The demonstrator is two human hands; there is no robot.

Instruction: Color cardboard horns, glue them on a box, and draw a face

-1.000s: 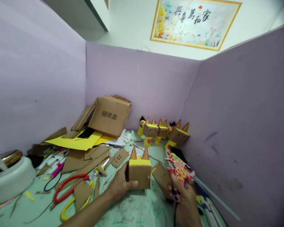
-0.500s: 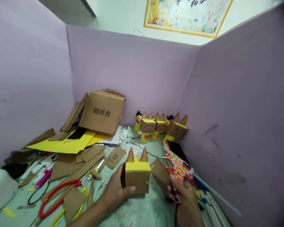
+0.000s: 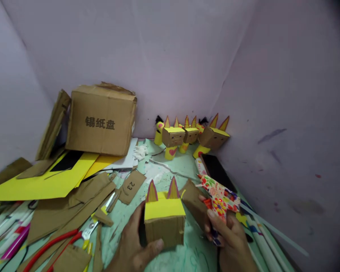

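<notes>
My left hand [image 3: 136, 243] is closed around a small cardboard box [image 3: 164, 228] at the lower middle, thumb on its front. A yellow sheet covers the top of the box, and two pointed ears [image 3: 173, 189] with purple-red edges stand on it. To the right, my right hand [image 3: 226, 238] grips a flower-patterned hot glue gun [image 3: 219, 198] by its handle. The gun's nozzle points up and left, and a long translucent glue stick [image 3: 274, 228] sticks out of its back. Behind the gun lies a brown cardboard piece [image 3: 195, 204], partly hidden by my right hand.
Several box-headed figures [image 3: 174, 138] on yellow tubes stand at the back wall. Red-handled scissors [image 3: 86, 230], cardboard scraps [image 3: 132, 187], yellow sheets [image 3: 45, 183] and markers [image 3: 17, 241] spread over the left. A large carton [image 3: 102, 121] leans behind them; a dark phone-like slab [image 3: 217, 170] lies right.
My view has tipped downward and come nearer, so the wall poster has left the picture. Both hands keep their holds on the box and the glue gun.
</notes>
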